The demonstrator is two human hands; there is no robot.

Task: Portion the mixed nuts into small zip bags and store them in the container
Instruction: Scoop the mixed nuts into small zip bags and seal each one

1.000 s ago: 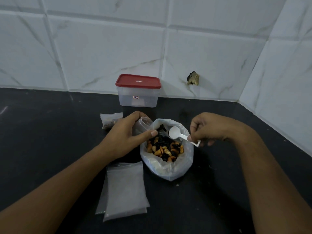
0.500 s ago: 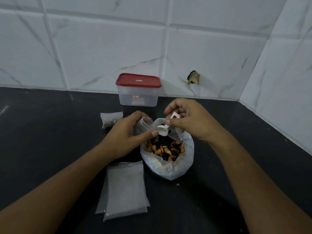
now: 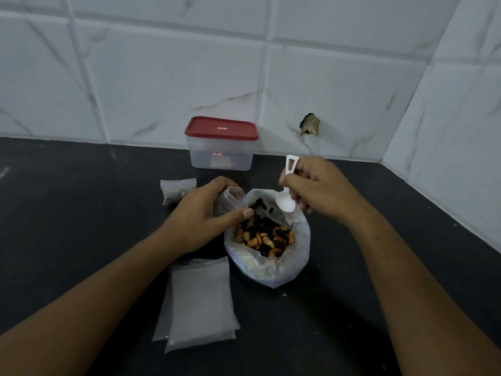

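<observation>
Your left grip (image 3: 202,215) hid most of the small zip bag (image 3: 233,196) it held; only the open mouth showed. Your right grip (image 3: 320,185) covered the middle of the spoon (image 3: 285,204). The container (image 3: 206,158) label was too small to read and its contents were blurred. Your forearms ran off the bottom edge.

Light is dim, cool and even, with soft shadows on the dark worktop (image 3: 67,202). Tile joints on the wall (image 3: 168,77) bow toward the picture's edges; detail is slightly soft.
</observation>
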